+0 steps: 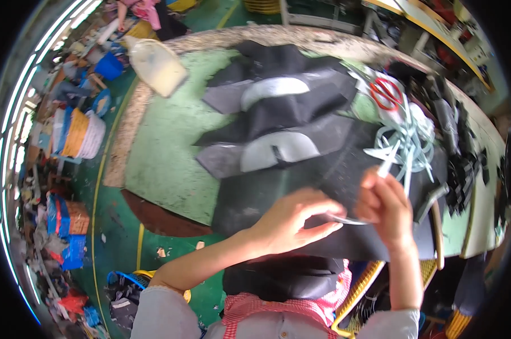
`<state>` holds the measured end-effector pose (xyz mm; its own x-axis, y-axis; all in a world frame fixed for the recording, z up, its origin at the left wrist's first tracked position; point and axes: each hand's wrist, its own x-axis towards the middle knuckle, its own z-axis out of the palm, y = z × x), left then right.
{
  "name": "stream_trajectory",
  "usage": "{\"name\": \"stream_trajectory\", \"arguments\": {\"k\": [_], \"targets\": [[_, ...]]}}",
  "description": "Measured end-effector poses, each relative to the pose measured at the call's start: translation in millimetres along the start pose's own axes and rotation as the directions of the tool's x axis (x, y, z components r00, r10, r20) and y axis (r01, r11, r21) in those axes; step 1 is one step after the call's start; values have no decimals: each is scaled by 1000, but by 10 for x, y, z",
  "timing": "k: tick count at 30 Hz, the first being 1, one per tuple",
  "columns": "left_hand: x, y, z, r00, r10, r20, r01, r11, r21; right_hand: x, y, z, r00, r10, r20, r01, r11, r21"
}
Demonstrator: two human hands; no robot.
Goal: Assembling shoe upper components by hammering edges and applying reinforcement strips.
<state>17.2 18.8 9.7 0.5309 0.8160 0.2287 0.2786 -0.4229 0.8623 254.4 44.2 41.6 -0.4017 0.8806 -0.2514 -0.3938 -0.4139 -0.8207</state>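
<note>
A thin pale strip (354,221) stretches between my two hands above the black sheet (266,198) on the table. My left hand (298,220) pinches one end of it between thumb and fingers. Closed around the strip farther right, my right hand (388,209) has a white pointed end (386,168) sticking up from its fingers. Beyond that hand is a tangled heap of pale blue-white strips (405,141). Several black and grey flat pieces with light curved panels (281,150) lie overlapped in front of me. Scissors with red handles (386,93) rest behind the heap.
A translucent bottle-shaped container (156,66) lies at the table's far left. Black bundled pieces (456,152) crowd the right side. A brown curved piece (162,214) sits at the near left edge. Baskets (83,135) and piled goods line the floor at left.
</note>
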Motion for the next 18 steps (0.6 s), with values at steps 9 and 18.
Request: {"name": "stream_trajectory", "arguments": {"k": [9,18], "targets": [[-81,-139,-311,919,249,-304,-113,908,404,-621,-355,-140,977,-156,-147,62,862,-504],[-1061,142,65,977,78,-198,5,921,389,-318,-18,282,983,141,-116,-181,671,-719]]}}
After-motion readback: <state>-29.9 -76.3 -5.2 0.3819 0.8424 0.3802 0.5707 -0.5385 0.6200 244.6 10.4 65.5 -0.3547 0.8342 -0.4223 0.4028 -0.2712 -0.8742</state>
